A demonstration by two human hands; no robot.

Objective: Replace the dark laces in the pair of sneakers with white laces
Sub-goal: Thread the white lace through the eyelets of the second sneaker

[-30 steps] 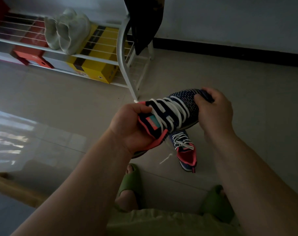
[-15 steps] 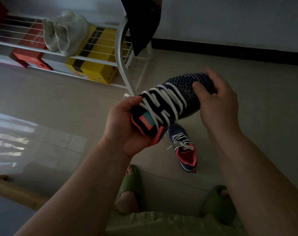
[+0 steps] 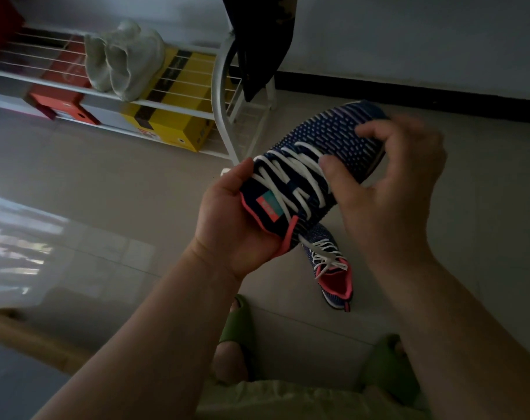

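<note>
The left hand (image 3: 236, 225) still cups the heel end of the held sneaker (image 3: 315, 174), fingers curled round its collar, but the shoe now sits higher and tilts more toe-up than a second ago. Right of the collar, its white lace (image 3: 291, 174) runs through every eyelet row I can see. At the toe, the right hand (image 3: 388, 189) has loosened: a moment ago it clasped the toe, now its fingers are spread apart and blurred, barely brushing the knit. I judge the lacing of this shoe done and the person checking it. Below the held sneaker, the second sneaker (image 3: 330, 268) lies on the tiled floor (image 3: 469, 237), also white-laced. Left of the held sneaker stands a white shoe rack (image 3: 221, 110) with a yellow box (image 3: 172, 122).
</note>
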